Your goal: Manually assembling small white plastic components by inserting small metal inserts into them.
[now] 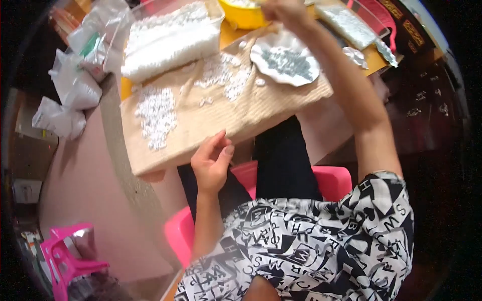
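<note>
My left hand (pixel 210 164) is at the near edge of the beige cloth (pixel 201 131), fingers loosely bent and thumb apart from them; nothing shows in it. My right hand (pixel 287 14) reaches far over the rim of a yellow bowl (pixel 246 19) with white contents. Its fingers look closed, but blur and the frame's edge hide what they may hold. Below that forearm sits a scalloped white dish (pixel 260 66) with small grey and white pieces. Small white bead-like pieces (pixel 155 116) lie in a patch at the left of the cloth, and more white pieces (pixel 217 71) are scattered mid-cloth.
A clear bin (pixel 173 47) heaped with white pieces stands at the back left. A clear tray (pixel 347 26) of white pieces is at the back right, near crumpled foil (pixel 355 57). Plastic bags (pixel 75 90) lie left of the table; a pink stool (pixel 60 256) stands lower left.
</note>
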A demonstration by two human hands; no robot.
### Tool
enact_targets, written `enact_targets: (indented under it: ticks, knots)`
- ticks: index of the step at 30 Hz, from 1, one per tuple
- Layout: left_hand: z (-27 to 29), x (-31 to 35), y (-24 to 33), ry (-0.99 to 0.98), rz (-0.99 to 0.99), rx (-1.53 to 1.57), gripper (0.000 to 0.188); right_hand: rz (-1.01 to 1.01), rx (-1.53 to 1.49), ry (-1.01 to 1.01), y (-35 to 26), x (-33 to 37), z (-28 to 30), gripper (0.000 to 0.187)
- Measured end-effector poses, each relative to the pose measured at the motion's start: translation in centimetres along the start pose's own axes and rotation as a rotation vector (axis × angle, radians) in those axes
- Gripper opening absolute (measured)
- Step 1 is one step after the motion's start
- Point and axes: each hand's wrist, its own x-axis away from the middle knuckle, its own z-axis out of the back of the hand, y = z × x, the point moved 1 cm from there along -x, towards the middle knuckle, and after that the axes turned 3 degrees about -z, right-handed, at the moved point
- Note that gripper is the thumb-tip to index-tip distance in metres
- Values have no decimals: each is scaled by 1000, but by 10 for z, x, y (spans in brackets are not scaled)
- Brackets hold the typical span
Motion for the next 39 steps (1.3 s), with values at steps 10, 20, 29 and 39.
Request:
enact_targets:
  ticks: [10,20,29,39]
  knots:
    - [14,-4,-13,125,44,-7,18,182,743,-69,-36,49,-125,13]
    - [12,0,-11,143,53,-49,19,253,810,-272,-30,56,-196,16]
    - [12,-4,-9,125,-102,-24,21,393,820,-190,-40,74,-188,18]
    - [4,0,-8,110,185,614,20,474,387,-431,-89,197,-190,18]
